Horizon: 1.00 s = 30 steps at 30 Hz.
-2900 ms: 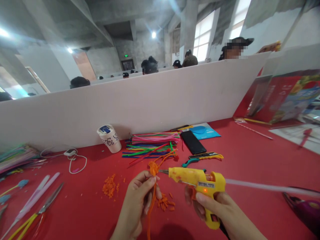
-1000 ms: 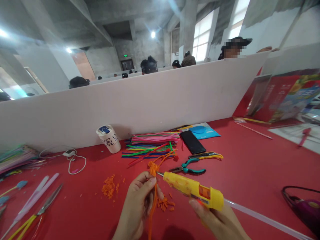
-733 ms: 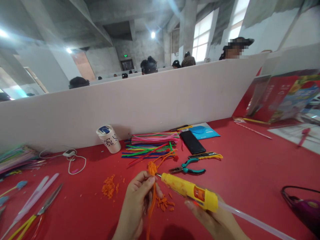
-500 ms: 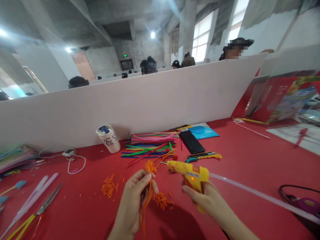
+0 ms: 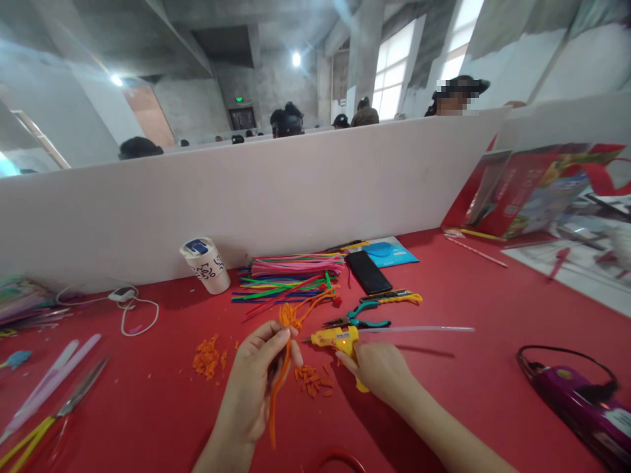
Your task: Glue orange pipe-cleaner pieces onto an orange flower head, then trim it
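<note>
My left hand point(image 5: 261, 368) is closed in a pinch on an orange pipe-cleaner bundle point(image 5: 290, 316). The bundle's looped head sticks up above the fingertips, and one orange strand hangs down below them. My right hand point(image 5: 382, 368) grips a yellow hot glue gun point(image 5: 340, 338) with its small light lit. The gun's nozzle points left toward the bundle, apart from it. A long clear glue stick point(image 5: 419, 328) juts from its back. Just behind the gun lie teal-handled pliers point(image 5: 362, 316). Orange clippings point(image 5: 313, 381) are scattered under my hands, with another pile point(image 5: 206, 358) further left.
Coloured pipe cleaners point(image 5: 290, 276), a phone point(image 5: 369, 272) and a lidded cup point(image 5: 207, 266) line the white partition point(image 5: 296, 190). Scissors point(image 5: 73, 401) lie at left. At right sits a purple device point(image 5: 576, 401) with a black cable. Other people's heads show beyond the partition.
My right hand has drawn the glue gun left and lower, and the pliers behind it now show fully. The left hand still holds the bundle. The view has shifted slightly.
</note>
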Available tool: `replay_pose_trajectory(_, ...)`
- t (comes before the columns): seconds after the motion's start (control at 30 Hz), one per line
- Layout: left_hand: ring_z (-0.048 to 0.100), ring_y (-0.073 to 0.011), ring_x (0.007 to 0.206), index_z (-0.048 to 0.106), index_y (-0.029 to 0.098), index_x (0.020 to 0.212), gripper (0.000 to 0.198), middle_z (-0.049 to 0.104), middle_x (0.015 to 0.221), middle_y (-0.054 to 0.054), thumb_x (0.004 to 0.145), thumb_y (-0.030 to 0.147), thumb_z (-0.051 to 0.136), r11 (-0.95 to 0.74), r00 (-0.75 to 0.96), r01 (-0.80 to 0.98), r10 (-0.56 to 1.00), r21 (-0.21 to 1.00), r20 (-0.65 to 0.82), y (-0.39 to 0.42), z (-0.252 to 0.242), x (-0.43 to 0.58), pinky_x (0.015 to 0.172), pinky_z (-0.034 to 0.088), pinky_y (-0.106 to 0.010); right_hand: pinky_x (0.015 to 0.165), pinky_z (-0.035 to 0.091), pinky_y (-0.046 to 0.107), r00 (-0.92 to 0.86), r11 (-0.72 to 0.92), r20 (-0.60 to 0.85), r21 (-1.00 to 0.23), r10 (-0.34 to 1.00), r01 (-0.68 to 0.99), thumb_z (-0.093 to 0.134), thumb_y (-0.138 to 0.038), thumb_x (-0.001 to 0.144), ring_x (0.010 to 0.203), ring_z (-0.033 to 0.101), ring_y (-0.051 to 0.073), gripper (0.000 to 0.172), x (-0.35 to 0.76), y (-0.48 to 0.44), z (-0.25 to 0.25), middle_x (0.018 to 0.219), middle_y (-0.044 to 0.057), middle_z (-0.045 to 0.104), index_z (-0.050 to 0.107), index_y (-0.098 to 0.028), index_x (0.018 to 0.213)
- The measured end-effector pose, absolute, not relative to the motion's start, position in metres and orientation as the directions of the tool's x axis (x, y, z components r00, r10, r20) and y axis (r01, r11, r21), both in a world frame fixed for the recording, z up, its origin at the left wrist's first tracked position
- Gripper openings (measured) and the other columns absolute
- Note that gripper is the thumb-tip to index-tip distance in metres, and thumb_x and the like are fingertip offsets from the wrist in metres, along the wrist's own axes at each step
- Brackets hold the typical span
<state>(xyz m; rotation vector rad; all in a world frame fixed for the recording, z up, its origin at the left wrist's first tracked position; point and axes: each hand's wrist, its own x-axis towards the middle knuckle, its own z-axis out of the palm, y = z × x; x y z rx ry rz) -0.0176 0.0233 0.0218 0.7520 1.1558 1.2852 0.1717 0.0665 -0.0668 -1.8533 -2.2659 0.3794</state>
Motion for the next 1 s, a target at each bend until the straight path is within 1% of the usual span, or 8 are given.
replay_pose_trajectory(0.13, 0.034, -0.0019, 0.035, 0.06, 0.015, 0.07, 0.014, 0.06, 0.047, 0.002, 0.073, 0.027, 0.065, 0.184, -0.09, -0.336, 0.97, 0.924, -0.226, 0.023, 0.023, -0.018, 0.036, 0.022, -0.011, 0.063, 0.042, 0.028, -0.323, 0.336, 0.091, -0.263, 0.942, 0.904, 0.044, -0.021, 0.087, 0.078, 0.064, 0.022, 0.02, 0.159, 0.062, -0.06, 0.088, 0.012, 0.067, 0.063, -0.015, 0.089)
replay_pose_trajectory(0.2, 0.036, -0.0021, 0.036, 0.06, 0.014, 0.07, 0.014, 0.059, 0.047, 0.002, 0.073, 0.027, 0.065, 0.184, -0.086, -0.34, 0.971, 0.922, -0.225, 0.022, 0.024, -0.018, 0.037, 0.023, -0.011, 0.071, 0.043, 0.027, -0.418, 0.435, 0.123, -0.269, 0.9, 0.859, 0.046, -0.016, 0.085, 0.086, 0.061, 0.02, 0.018, 0.149, 0.06, -0.063, 0.094, 0.008, 0.065, 0.064, -0.018, 0.085)
replay_pose_trajectory(0.37, 0.037, -0.0022, 0.037, 0.06, 0.015, 0.069, 0.015, 0.06, 0.047, 0.002, 0.072, 0.028, 0.066, 0.184, -0.084, -0.345, 0.971, 0.921, -0.225, 0.02, 0.024, -0.018, 0.037, 0.024, -0.011, 0.078, 0.042, 0.037, -0.498, 0.518, 0.152, -0.351, 0.854, 0.78, 0.048, -0.003, 0.078, 0.091, 0.057, 0.027, 0.021, 0.131, 0.056, -0.082, 0.085, 0.014, 0.065, 0.064, -0.013, 0.07)
replay_pose_trajectory(0.47, 0.038, -0.0028, 0.037, 0.061, 0.015, 0.069, 0.014, 0.059, 0.046, 0.002, 0.072, 0.027, 0.066, 0.18, -0.075, -0.353, 0.973, 0.918, -0.22, 0.019, 0.025, -0.017, 0.038, 0.025, -0.011, 0.076, 0.044, 0.036, -0.485, 0.501, 0.167, -0.471, 0.859, 0.726, 0.048, -0.001, 0.076, 0.083, 0.058, 0.024, 0.02, 0.13, 0.056, -0.082, 0.078, 0.011, 0.065, 0.061, -0.013, 0.069)
replay_pose_trajectory(0.6, 0.038, -0.0033, 0.038, 0.062, 0.015, 0.069, 0.012, 0.059, 0.046, 0.002, 0.072, 0.026, 0.066, 0.185, -0.053, -0.364, 0.974, 0.913, -0.219, 0.018, 0.026, -0.015, 0.038, 0.024, -0.012, 0.057, 0.045, 0.023, -0.431, 0.425, 0.178, -0.687, 0.885, 0.589, 0.042, -0.006, 0.081, 0.061, 0.058, 0.013, 0.017, 0.141, 0.056, -0.043, 0.067, 0.003, 0.062, 0.055, -0.015, 0.075)
replay_pose_trajectory(0.8, 0.04, -0.0042, 0.039, 0.062, 0.015, 0.068, 0.012, 0.06, 0.045, 0.001, 0.071, 0.026, 0.066, 0.235, -0.038, -0.351, 0.964, 0.907, -0.264, 0.016, 0.026, -0.01, 0.041, 0.025, -0.013, 0.06, 0.05, 0.022, -0.397, 0.295, 0.193, -0.931, 0.897, 0.214, 0.046, -0.026, 0.084, 0.065, 0.064, 0.012, 0.015, 0.16, 0.049, 0.037, 0.072, 0.001, 0.065, 0.058, -0.017, 0.085)
replay_pose_trajectory(0.9, 0.039, -0.0043, 0.038, 0.062, 0.016, 0.067, 0.012, 0.061, 0.045, 0.001, 0.071, 0.026, 0.065, 0.236, -0.048, -0.317, 0.963, 0.919, -0.264, 0.016, 0.025, -0.007, 0.041, 0.025, -0.014, 0.063, 0.05, 0.022, -0.405, 0.236, 0.171, -0.965, 0.898, 0.114, 0.05, -0.025, 0.081, 0.068, 0.064, 0.012, 0.014, 0.16, 0.043, 0.047, 0.077, 0.001, 0.067, 0.06, -0.018, 0.087)
replay_pose_trajectory(1.0, 0.039, -0.0047, 0.038, 0.062, 0.016, 0.066, 0.012, 0.06, 0.044, 0.001, 0.071, 0.026, 0.065, 0.229, -0.049, -0.28, 0.967, 0.932, -0.252, 0.017, 0.022, -0.006, 0.042, 0.026, -0.014, 0.056, 0.047, 0.019, -0.397, 0.287, 0.173, -0.925, 0.902, 0.249, 0.05, -0.027, 0.082, 0.061, 0.061, 0.01, 0.011, 0.156, 0.04, 0.043, 0.074, -0.001, 0.067, 0.059, -0.02, 0.085)
